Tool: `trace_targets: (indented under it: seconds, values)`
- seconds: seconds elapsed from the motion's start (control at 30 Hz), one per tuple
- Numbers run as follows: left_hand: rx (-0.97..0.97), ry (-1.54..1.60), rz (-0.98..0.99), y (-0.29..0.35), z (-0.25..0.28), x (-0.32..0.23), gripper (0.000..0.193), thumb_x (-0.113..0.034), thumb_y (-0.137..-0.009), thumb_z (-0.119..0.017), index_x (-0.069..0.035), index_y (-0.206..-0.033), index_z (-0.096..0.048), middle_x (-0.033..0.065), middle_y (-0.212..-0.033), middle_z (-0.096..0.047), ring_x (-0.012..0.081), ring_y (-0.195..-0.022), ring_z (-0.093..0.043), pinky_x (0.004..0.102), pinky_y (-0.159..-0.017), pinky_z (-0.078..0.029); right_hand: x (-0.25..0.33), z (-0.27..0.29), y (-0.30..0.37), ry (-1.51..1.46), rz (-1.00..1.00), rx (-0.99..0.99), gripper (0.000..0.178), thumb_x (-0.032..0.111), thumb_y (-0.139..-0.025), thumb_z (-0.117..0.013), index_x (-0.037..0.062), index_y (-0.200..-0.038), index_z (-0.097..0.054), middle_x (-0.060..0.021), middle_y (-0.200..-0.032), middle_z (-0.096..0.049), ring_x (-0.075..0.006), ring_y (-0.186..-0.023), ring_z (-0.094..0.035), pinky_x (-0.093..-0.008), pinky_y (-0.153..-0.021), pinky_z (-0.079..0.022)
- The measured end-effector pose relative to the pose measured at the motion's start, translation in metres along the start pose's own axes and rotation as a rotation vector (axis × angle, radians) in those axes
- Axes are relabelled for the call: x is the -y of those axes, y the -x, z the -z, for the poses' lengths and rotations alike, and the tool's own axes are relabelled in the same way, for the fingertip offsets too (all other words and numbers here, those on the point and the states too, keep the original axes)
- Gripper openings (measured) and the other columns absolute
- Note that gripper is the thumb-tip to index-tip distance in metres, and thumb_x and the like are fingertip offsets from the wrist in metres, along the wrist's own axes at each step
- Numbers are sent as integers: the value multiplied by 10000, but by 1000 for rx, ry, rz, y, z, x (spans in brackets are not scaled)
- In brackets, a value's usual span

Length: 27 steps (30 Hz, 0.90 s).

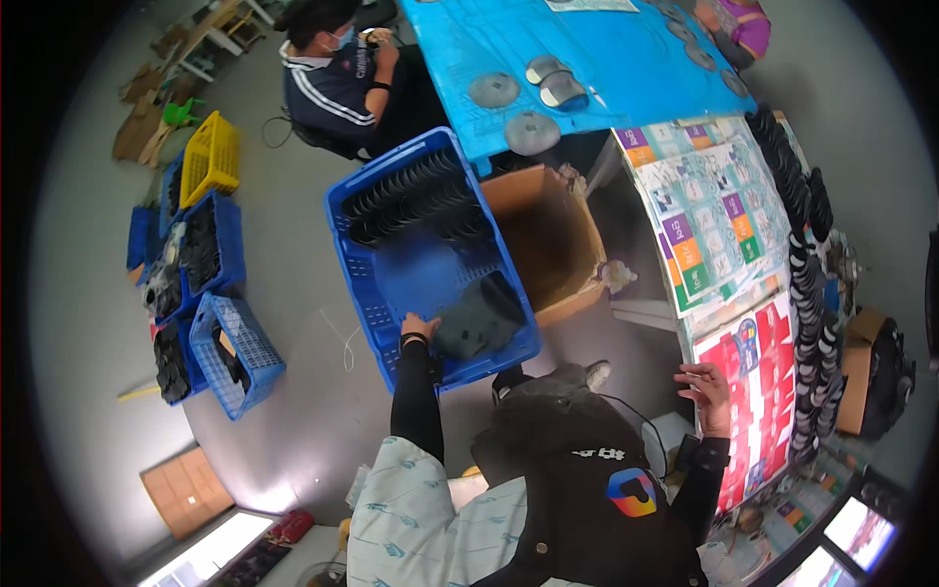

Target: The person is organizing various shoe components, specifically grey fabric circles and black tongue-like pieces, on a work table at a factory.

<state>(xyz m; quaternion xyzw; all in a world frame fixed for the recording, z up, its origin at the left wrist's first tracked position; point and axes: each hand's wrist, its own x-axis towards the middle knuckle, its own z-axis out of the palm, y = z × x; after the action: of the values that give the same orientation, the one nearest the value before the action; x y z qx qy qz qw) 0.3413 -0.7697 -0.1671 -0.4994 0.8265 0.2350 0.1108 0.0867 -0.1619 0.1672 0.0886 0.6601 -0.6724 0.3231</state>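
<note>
My left hand (420, 326) reaches into a large blue plastic crate (339, 256), by its near left wall. Its visible fingers are spread apart, beside dark grey curved pieces (479, 328) shaped like cap panels; whether it touches them I cannot make out. Rows of nested black curved pieces (411, 201) fill the crate's far end. My right hand (710, 396) hovers at or just over the left edge of a red and white printed sheet (748, 391) on the side table. Its fingers are loosely bent and apart, with nothing between them.
An open cardboard box (590, 240) stands right of the crate. Beyond is a blue-covered table (606, 59) bearing grey caps (533, 132). A seated person (333, 83) works far left. More crates (235, 357) stand on the left. Stacked black pieces (804, 333) line the side table's right edge.
</note>
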Motion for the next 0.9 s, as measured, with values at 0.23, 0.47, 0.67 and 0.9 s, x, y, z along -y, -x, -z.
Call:
trace_targets:
  seconds: [0.23,0.47,0.67,0.9]
  values:
    - [217,-92,87,14,-63,-66,983,-481,-649,-925,43,-1345,-470,240,-1340,-585,355,-1258,-575,413,-1054,-481,-23,-23,42,31,-99,-273,230,79,-935,-575,-35,-1135,-585,-154,-1150,-656,-228,-1009,-704,-276,-736,-604]
    - [343,-128,-73,32,-60,-133,954,-468,-654,-918,-24,-1372,-475,189,-1359,-545,375,-1306,-492,486,-1038,-455,-12,-56,37,138,-153,-231,243,132,-951,-569,-11,-1143,-611,-112,-1153,-657,-189,-1039,-689,-276,-823,-560]
    - [-62,-57,-500,3,-56,-175,800,-437,-708,-875,-47,-1333,-566,149,-1353,-603,328,-1311,-508,497,-1075,-388,-3,-77,20,169,-146,-171,258,159,-956,-581,-16,-1143,-610,-127,-1181,-665,-210,-1077,-677,-301,-878,-536]
    - [286,349,-708,12,-25,-222,247,-145,-781,-710,-44,-855,-498,203,-855,-595,431,-869,-586,503,-763,-484,-10,-61,40,115,-103,-237,260,151,-952,-615,-14,-1154,-607,-135,-1162,-674,-224,-1061,-683,-304,-843,-556]
